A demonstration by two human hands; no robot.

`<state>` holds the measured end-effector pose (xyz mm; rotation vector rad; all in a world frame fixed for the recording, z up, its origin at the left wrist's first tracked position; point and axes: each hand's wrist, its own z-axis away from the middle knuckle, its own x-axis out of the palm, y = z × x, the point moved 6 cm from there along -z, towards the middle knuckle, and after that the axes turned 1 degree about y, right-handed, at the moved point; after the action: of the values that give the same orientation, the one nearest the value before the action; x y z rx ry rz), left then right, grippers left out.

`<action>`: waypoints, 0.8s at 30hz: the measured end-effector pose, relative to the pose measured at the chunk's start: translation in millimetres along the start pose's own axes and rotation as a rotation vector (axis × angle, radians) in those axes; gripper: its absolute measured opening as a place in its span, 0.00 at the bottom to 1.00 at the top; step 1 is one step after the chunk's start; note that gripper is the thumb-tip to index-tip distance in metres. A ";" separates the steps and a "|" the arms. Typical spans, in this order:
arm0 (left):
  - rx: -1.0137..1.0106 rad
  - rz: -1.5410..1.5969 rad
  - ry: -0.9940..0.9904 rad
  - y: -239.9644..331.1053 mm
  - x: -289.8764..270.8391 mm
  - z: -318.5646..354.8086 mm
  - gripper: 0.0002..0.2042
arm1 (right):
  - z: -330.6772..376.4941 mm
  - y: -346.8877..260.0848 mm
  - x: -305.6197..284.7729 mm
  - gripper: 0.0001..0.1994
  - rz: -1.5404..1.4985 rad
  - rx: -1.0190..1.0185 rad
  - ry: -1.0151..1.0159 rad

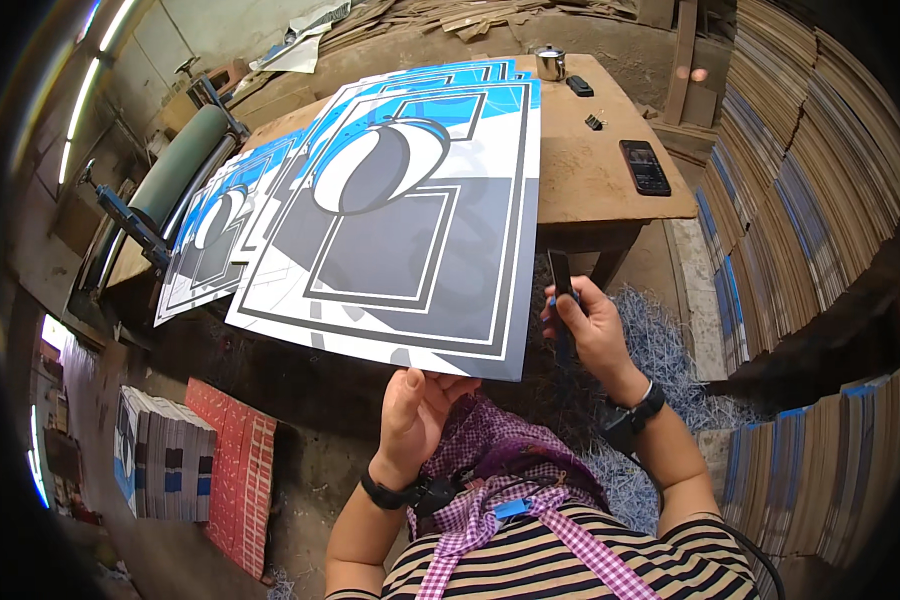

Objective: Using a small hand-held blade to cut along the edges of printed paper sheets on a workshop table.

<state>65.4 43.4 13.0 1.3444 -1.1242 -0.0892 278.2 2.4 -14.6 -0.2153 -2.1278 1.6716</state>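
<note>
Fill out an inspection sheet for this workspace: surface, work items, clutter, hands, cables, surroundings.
Surface: brown wooden table, bare toward its right side.
Work items: large rectangular blue, white and grey printed sheet overhanging the table's near edge; similar printed sheets to its left.
Clutter: shiny metal cup, rectangular black phone, small black object near the cup.
Hands: left hand at the large sheet's near edge, grip unclear; right hand holding a slim black tool.
Cables: thin black cord beside the right sleeve.
Surroundings: tall stacks of brown board at right; pale shredded paper on the floor.
</note>
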 end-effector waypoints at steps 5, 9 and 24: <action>-0.014 -0.085 0.207 -2.8 -6.3 -5.4 0.17 | -18.9 7.2 3.2 0.15 -0.014 0.132 -0.091; -0.026 -0.066 0.235 -3.0 -6.6 -4.4 0.15 | -24.8 5.5 5.4 0.14 -0.002 0.124 -0.134; 0.005 -0.047 0.250 -0.4 -1.7 -4.9 0.14 | -30.8 6.2 6.1 0.15 0.002 0.190 -0.337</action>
<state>68.0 47.8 12.5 1.3457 -0.8834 0.0465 284.7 33.7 -13.4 0.1303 -2.1768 2.0143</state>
